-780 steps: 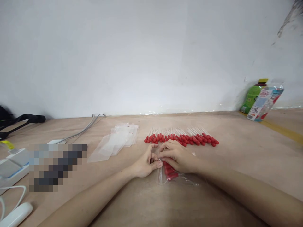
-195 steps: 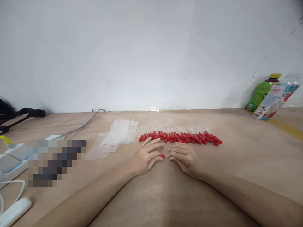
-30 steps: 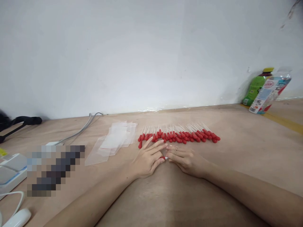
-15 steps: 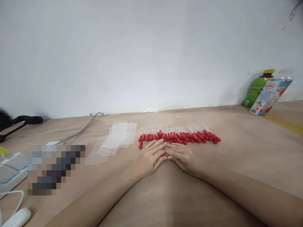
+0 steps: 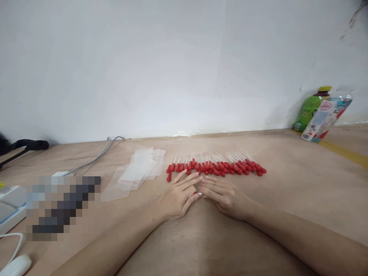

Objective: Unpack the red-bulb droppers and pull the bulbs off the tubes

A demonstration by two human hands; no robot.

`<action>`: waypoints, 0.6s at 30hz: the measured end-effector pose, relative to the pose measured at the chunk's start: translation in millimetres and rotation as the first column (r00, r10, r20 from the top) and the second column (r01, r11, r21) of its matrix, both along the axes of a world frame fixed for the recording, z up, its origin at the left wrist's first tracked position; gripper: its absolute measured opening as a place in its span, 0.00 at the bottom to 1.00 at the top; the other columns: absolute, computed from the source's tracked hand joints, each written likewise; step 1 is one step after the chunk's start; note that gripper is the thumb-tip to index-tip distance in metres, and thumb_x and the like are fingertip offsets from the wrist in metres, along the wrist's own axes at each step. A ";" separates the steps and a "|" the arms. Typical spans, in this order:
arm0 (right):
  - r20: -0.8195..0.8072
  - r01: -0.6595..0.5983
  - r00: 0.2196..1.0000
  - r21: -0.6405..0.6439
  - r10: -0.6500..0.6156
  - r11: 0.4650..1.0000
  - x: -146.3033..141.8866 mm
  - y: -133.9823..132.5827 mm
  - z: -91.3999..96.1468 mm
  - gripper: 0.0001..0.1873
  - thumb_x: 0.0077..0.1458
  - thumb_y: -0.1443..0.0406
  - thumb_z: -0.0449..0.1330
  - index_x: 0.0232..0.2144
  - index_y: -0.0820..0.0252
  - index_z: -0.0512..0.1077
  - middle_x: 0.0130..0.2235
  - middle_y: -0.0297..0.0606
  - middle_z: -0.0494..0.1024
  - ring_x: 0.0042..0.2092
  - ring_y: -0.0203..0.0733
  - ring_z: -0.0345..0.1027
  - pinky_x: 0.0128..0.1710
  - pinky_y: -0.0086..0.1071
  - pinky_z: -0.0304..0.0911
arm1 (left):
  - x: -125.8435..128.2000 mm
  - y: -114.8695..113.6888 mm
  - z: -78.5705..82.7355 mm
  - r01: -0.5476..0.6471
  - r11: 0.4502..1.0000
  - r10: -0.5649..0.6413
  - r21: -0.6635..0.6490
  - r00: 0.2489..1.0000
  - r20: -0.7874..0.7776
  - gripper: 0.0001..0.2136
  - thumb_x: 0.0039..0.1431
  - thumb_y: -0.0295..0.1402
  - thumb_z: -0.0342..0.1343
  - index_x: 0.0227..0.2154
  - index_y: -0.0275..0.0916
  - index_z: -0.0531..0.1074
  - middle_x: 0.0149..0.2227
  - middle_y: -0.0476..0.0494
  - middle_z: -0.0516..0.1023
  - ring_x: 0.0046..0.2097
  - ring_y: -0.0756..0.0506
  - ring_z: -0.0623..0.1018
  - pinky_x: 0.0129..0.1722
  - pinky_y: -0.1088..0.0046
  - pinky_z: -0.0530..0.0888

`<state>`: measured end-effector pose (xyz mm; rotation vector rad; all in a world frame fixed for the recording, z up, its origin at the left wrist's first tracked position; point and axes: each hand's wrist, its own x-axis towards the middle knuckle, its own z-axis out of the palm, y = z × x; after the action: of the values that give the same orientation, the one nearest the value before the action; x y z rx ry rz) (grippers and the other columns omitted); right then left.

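My left hand point(image 5: 179, 195) is closed around the red bulb end of a dropper, and a short length of its clear tube point(image 5: 200, 194) shows between my two hands. My right hand point(image 5: 224, 193) is closed at the other end of that tube, its fingertips almost meeting those of my left hand. Most of the dropper is hidden by the fingers. Just beyond my hands lies a long row of droppers point(image 5: 221, 166) with red rubber bulbs toward me and thin clear tips pointing to the wall. One bulb sits slightly apart at the row's left end.
Clear zip bags point(image 5: 140, 166) lie overlapped left of the row. Farther left are a blurred-out patch, a white power strip point(image 5: 13, 209), a grey cable point(image 5: 94, 159) and a white rounded object point(image 5: 18, 265). Two bottles point(image 5: 327, 117) lean by the wall at right.
Both hands have come slightly nearer to me, and a little more of the clear tube shows between them. The view has shifted slightly; the row and bags stay put.
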<state>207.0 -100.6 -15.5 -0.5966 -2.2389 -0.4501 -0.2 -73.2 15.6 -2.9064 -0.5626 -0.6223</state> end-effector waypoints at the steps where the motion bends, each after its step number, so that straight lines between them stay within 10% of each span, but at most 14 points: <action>1: 0.004 0.000 1.000 0.020 0.000 1.000 0.0 -0.7 0.4 0.15 0.55 0.74 0.50 0.44 0.70 0.68 0.43 0.48 0.75 0.51 0.42 0.64 0.53 0.40 0.60 | -0.8 -0.5 -0.3 0.001 1.000 -0.001 -0.003 1.000 0.001 0.11 0.61 0.30 0.42 0.29 0.36 0.68 0.54 0.41 0.66 0.60 0.46 0.59 0.61 0.59 0.48; 18: 0.042 -0.058 0.998 0.057 0.056 0.997 4.4 -6.9 4.0 0.17 0.55 0.75 0.47 0.46 0.70 0.66 0.44 0.46 0.75 0.53 0.42 0.61 0.54 0.41 0.59 | -15.2 -4.9 2.8 0.064 0.998 -0.064 0.009 0.997 0.042 0.09 0.60 0.28 0.43 0.28 0.37 0.66 0.50 0.41 0.71 0.58 0.43 0.61 0.59 0.57 0.55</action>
<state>211.4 -107.4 -11.5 -0.4962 -2.2671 -0.5012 -15.3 -78.1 18.4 -2.9208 -0.4731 -0.6943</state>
